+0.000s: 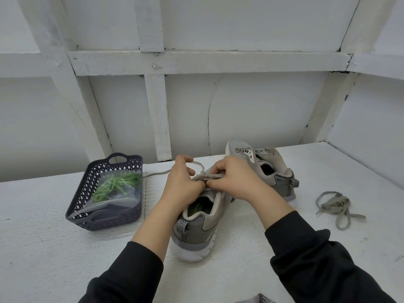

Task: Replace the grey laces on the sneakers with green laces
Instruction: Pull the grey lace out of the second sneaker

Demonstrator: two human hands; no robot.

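Right hand (234, 180): fingertips curled, pinching the flat woven grey lace (196, 163) at the top eyelets of the near sneaker (205, 217); which eyelet cannot be told, as the knuckles hide it. Left hand (183, 184): fingers curled round the same lace, which loops past the thumb and trails toward 9 o'clock. Both wrists converge over the shoe opening, forearms in black ribbed sleeves (306, 254). The near sneaker stands heel toward the wearer, grey upper on a white sole. Far sneaker (269, 167): 1 o'clock, just beside. Loose grey lace (336, 206): 3 o'clock, tangled. Latticed dark basket (87, 184): 9 o'clock, holding a clear bag (129, 191) of green laces (118, 182). All rest on the rough white table (43, 237).
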